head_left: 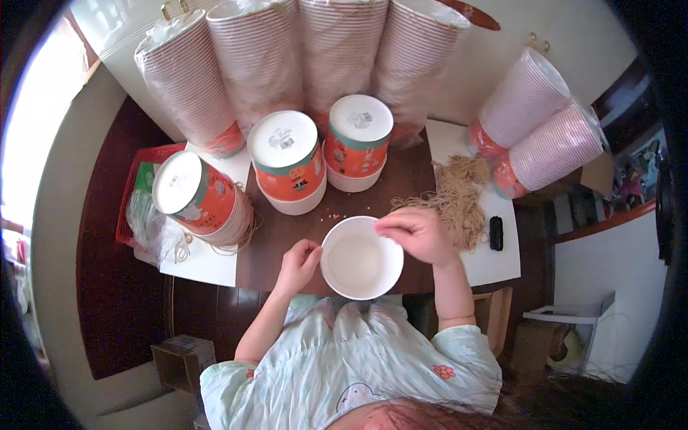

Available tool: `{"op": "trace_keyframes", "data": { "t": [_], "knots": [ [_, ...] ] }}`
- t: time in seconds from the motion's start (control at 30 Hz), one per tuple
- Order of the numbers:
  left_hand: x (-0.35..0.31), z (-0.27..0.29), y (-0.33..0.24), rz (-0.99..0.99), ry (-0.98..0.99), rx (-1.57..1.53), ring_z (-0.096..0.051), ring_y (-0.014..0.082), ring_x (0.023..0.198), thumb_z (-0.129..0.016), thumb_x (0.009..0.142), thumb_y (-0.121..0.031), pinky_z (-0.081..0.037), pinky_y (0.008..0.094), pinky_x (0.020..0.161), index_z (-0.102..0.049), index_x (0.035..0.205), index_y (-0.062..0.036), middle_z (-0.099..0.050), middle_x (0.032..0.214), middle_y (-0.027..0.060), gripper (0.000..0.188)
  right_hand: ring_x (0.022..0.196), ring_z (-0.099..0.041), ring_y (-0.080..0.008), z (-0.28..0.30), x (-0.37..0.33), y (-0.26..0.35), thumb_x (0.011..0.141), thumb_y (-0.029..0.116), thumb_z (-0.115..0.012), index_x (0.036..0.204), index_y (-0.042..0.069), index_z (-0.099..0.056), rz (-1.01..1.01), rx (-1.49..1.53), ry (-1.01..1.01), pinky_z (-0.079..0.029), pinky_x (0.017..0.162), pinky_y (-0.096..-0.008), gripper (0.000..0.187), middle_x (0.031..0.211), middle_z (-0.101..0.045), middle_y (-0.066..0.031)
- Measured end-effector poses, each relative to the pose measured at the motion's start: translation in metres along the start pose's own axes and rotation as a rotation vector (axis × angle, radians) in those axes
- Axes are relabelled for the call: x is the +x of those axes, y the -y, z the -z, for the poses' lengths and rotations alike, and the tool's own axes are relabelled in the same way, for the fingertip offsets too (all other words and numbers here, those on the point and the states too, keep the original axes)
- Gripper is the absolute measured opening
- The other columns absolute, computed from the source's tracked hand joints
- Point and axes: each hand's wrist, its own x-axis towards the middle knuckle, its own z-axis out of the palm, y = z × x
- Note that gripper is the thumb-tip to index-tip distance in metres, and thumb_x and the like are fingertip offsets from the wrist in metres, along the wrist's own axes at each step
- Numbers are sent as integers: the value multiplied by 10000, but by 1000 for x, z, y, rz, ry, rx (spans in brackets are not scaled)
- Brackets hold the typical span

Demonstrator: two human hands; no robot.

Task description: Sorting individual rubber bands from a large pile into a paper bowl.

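Fingertips pressed together on both sides of a white bowl

Right hand (pixel 424 235): thumb and fingers close together over the upper right rim of the white bowl (pixel 362 261); whether they pinch the rim or something thin, I cannot tell. Left hand (pixel 295 268): thumb and forefinger pressed together just beside the bowl's left rim. The bowl stands mouth up on the brown table (pixel 266 247). Beyond the bowl are two upturned orange tubs (pixel 290 175) (pixel 357 152); right of it lies tangled string (pixel 462 208).

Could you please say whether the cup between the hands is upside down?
No, the white cup has its open mouth facing up.
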Motion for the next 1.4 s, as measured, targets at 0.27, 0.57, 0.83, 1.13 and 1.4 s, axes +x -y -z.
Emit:
{"op": "trace_keyframes", "data": {
  "t": [0.27, 0.57, 0.83, 1.13, 1.4],
  "knots": [
    [-14, 10, -3, 199, 136, -265, -529, 77, 753, -501, 853, -63, -470, 225, 632, -526, 923, -7, -564, 831, 33, 93, 773, -579, -211, -87, -13, -49, 684, 114, -616, 723, 98, -636, 172, -292, 229, -424, 767, -351, 46, 776, -612, -53],
    [-32, 6, 4, 193, 143, -336, -501, 29, 683, -513, 834, -40, -412, 164, 581, -538, 921, 6, -559, 786, 0, 102, 775, -588, -238, -110, -20, -62, 725, 171, -548, 741, 126, -648, -55, -305, 391, -443, 730, -384, 110, 760, -618, -55],
    [-31, 8, -1, 241, 191, -293, -531, 71, 741, -480, 835, -5, -442, 206, 665, -523, 907, 4, -569, 823, 20, 85, 723, -594, -247, -113, -22, -65, 710, 158, -565, 755, 96, -649, -27, -297, 368, -454, 681, -378, 114, 737, -617, -74],
    [-38, 5, 3, 126, 164, -231, -559, 78, 748, -573, 786, -16, -471, 209, 661, -555, 898, 25, -590, 828, 48, 121, 710, -599, -258, -116, -24, -65, 706, 173, -556, 752, 105, -649, -95, -234, 333, -469, 676, -389, 125, 738, -622, -80],
    [-39, -1, -13, 46, 105, -61, -604, 159, 814, -619, 733, -9, -508, 273, 711, -577, 893, 36, -591, 876, 103, 171, 695, -603, -271, -114, -23, -65, 719, 197, -549, 762, 98, -651, -148, -197, 325, -482, 653, -393, 148, 745, -626, -92]
  ]
}}
